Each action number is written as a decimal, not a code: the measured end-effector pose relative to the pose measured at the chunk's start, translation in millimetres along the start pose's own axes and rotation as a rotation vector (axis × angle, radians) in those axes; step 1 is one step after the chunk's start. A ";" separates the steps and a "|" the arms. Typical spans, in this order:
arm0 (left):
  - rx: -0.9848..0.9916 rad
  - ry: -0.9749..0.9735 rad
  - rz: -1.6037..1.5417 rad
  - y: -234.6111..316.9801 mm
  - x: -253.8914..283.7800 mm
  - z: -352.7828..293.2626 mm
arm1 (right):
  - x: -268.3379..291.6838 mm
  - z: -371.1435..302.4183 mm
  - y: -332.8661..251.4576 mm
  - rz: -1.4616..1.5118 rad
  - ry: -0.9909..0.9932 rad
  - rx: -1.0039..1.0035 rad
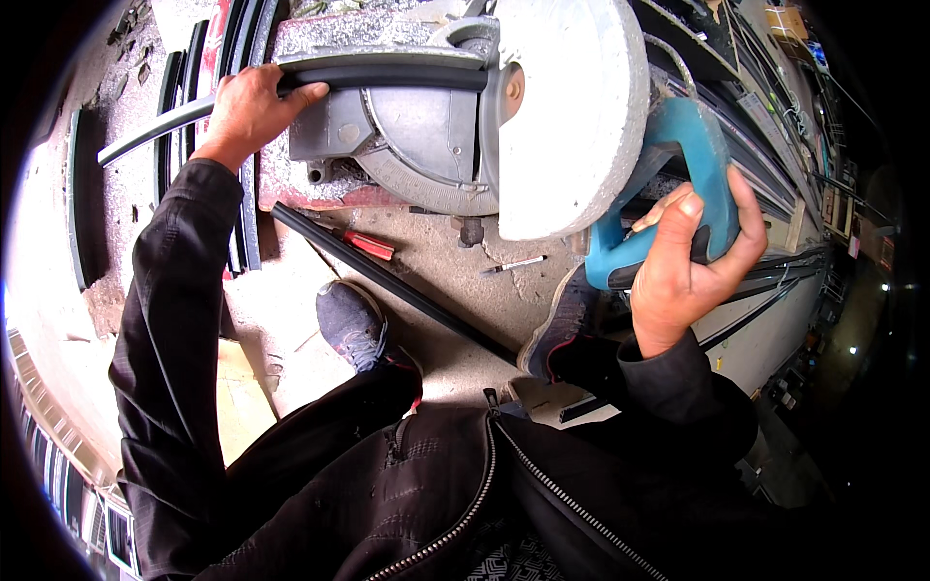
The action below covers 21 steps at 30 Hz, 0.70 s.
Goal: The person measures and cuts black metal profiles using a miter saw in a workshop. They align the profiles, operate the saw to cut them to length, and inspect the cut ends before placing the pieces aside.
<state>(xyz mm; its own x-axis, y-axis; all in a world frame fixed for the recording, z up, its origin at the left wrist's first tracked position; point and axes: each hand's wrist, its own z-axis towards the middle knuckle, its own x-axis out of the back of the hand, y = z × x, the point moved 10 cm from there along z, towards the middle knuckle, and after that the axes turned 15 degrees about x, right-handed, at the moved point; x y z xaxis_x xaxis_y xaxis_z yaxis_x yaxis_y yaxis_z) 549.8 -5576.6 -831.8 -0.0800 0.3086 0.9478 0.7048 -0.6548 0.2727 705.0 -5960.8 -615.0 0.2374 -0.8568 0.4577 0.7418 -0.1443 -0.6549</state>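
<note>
A miter saw stands in front of me, with a grey metal base (417, 145), a big white blade guard (581, 116) and a teal handle (697, 145). My left hand (254, 111) grips a dark metal profile (397, 77) and presses it along the saw's fence. One end of that profile sticks out to the left past my hand; the other reaches the guard, which hides the blade. My right hand (688, 257) is wrapped round the teal handle, fingers curled through its loop.
Another dark profile (387, 281) lies slantwise on the floor between my shoes. Beside it are a red-handled tool (368, 245) and a pen (513, 264). Several long profiles (174, 107) lie at the left, and more bars (765, 184) are piled at the right. Cardboard (242, 392) lies near my left leg.
</note>
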 end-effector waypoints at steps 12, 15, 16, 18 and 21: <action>-0.002 0.018 -0.001 3.9 6.5 -3.9 | -1.8 -27.8 4.7 -0.013 0.026 0.072; -0.006 0.014 -0.011 3.9 6.6 -4.3 | -2.2 -25.9 4.0 -0.010 0.018 0.070; -0.012 0.010 -0.018 3.9 5.3 -3.9 | -1.8 -23.3 3.3 -0.013 0.013 0.068; -0.017 0.000 -0.018 4.3 6.4 -3.3 | 0.5 -12.3 0.0 -0.014 0.018 0.011; -0.008 -0.031 -0.012 2.6 2.8 -2.0 | 4.2 25.1 -6.8 -0.048 0.008 -0.057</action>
<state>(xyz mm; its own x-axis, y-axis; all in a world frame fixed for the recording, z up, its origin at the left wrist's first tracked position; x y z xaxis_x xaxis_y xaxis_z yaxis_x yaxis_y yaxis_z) 550.0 -5578.8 -828.1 -0.0660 0.3376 0.9390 0.6986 -0.6563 0.2850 716.8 -5951.0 -593.5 0.1972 -0.8521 0.4847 0.7153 -0.2130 -0.6656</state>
